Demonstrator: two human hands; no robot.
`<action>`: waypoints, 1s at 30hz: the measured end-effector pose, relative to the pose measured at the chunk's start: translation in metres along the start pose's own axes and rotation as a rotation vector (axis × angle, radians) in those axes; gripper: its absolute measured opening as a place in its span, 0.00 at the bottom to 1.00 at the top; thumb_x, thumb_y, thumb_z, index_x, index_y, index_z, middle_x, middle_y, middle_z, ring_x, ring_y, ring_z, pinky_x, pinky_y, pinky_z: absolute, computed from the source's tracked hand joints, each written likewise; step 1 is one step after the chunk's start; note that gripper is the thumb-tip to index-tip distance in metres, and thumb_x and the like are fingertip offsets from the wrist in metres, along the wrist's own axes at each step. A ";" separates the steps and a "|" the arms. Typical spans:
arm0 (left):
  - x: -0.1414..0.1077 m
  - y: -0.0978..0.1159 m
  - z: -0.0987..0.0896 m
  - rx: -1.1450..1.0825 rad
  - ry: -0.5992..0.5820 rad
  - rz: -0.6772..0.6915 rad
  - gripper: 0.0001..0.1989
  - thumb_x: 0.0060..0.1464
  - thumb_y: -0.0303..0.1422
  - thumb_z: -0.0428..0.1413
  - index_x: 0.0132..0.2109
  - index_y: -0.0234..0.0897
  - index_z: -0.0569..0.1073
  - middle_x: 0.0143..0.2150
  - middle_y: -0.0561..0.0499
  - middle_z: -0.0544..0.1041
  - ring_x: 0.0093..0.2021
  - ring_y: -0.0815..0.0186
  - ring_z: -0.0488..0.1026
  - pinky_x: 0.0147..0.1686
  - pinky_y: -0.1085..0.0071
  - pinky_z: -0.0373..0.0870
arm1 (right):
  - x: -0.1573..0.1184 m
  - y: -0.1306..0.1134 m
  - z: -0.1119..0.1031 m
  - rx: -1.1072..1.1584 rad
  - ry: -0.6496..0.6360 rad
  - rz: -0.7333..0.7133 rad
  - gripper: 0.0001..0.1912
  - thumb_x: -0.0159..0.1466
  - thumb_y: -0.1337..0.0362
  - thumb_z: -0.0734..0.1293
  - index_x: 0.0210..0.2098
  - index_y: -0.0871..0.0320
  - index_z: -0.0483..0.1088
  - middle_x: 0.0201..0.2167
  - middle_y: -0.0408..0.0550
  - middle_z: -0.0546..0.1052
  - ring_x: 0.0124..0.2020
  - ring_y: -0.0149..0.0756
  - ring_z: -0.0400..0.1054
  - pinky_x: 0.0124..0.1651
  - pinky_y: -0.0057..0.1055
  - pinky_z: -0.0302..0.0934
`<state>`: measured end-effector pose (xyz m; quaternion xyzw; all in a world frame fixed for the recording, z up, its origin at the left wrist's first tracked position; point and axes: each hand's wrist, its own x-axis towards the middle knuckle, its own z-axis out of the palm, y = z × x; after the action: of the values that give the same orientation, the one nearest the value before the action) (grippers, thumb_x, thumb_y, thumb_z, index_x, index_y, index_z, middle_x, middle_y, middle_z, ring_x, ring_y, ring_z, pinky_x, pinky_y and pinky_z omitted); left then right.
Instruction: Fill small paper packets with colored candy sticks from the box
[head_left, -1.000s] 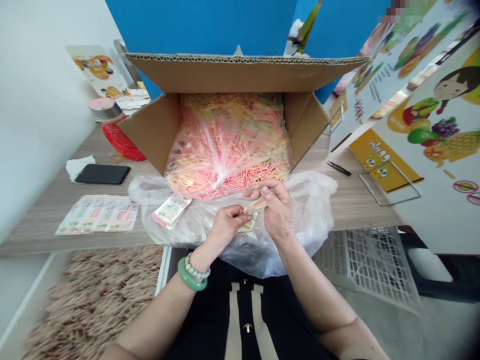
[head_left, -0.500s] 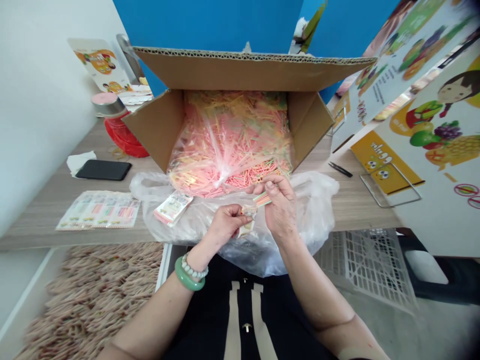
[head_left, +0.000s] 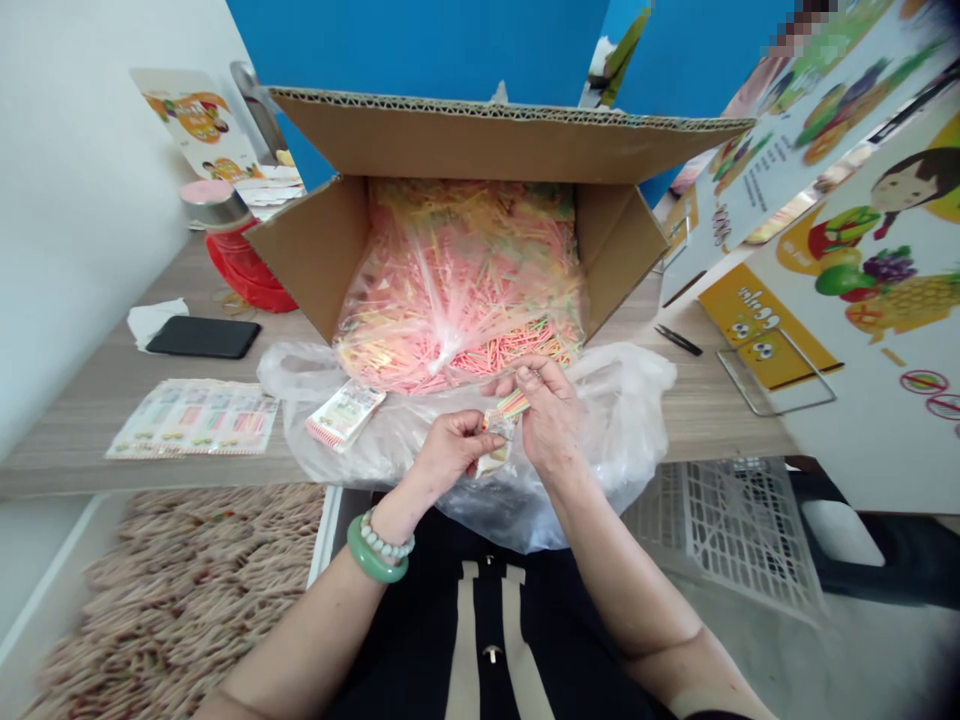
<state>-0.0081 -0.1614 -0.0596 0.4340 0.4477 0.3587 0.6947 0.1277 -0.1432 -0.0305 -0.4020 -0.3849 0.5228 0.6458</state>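
Note:
My left hand (head_left: 454,445), with a green bangle and a beaded bracelet at the wrist, pinches a small printed packet (head_left: 495,456). Colourful thin sticks (head_left: 513,404) are in the fingers of my right hand (head_left: 550,415), their lower end at the packet's top edge. Just beyond both hands, a clear knotted bag (head_left: 457,290) full of pink, yellow and green sticks lies in an open cardboard box (head_left: 495,145). Left of my hands, a stack of printed packets (head_left: 346,414) rests on crumpled clear plastic (head_left: 600,440).
On the table (head_left: 67,440) at left are a packet sheet (head_left: 196,418), a black phone (head_left: 202,337) and a red-wrapped flask (head_left: 240,260). Tweezers (head_left: 679,340) and printed cartons (head_left: 885,300) stand right. Below are a packet-filled bin (head_left: 187,600) and white basket (head_left: 750,530).
My right hand has moved slightly left and down, bringing the sticks from beside the packet to its top edge. My left hand still grips the packet.

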 end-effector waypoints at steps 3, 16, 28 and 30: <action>0.001 -0.001 -0.001 0.046 -0.013 -0.004 0.22 0.39 0.45 0.71 0.23 0.37 0.68 0.17 0.59 0.63 0.16 0.75 0.57 0.17 0.75 0.51 | 0.003 0.000 0.000 0.033 0.022 0.033 0.04 0.65 0.58 0.67 0.37 0.51 0.69 0.23 0.37 0.74 0.30 0.38 0.77 0.42 0.40 0.70; 0.007 -0.002 0.000 0.075 0.063 -0.045 0.22 0.37 0.44 0.69 0.21 0.39 0.63 0.14 0.60 0.61 0.12 0.74 0.57 0.12 0.75 0.52 | -0.003 0.002 0.005 -0.031 0.003 -0.079 0.02 0.67 0.60 0.66 0.38 0.49 0.71 0.25 0.38 0.74 0.33 0.38 0.76 0.48 0.43 0.69; 0.005 -0.002 -0.006 0.036 -0.098 -0.024 0.19 0.42 0.44 0.68 0.26 0.35 0.70 0.20 0.57 0.68 0.17 0.73 0.67 0.18 0.75 0.64 | -0.001 0.009 0.004 -0.061 -0.035 -0.148 0.04 0.67 0.60 0.66 0.38 0.52 0.70 0.25 0.37 0.75 0.29 0.35 0.75 0.44 0.39 0.70; 0.005 -0.002 -0.007 0.040 -0.091 -0.017 0.19 0.42 0.44 0.67 0.25 0.36 0.69 0.19 0.58 0.67 0.16 0.73 0.66 0.18 0.76 0.63 | -0.001 0.009 0.005 -0.054 -0.031 -0.148 0.03 0.67 0.60 0.66 0.38 0.53 0.70 0.24 0.37 0.75 0.29 0.35 0.75 0.45 0.39 0.70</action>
<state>-0.0132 -0.1556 -0.0644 0.4598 0.4263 0.3236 0.7086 0.1200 -0.1429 -0.0368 -0.3817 -0.4376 0.4693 0.6653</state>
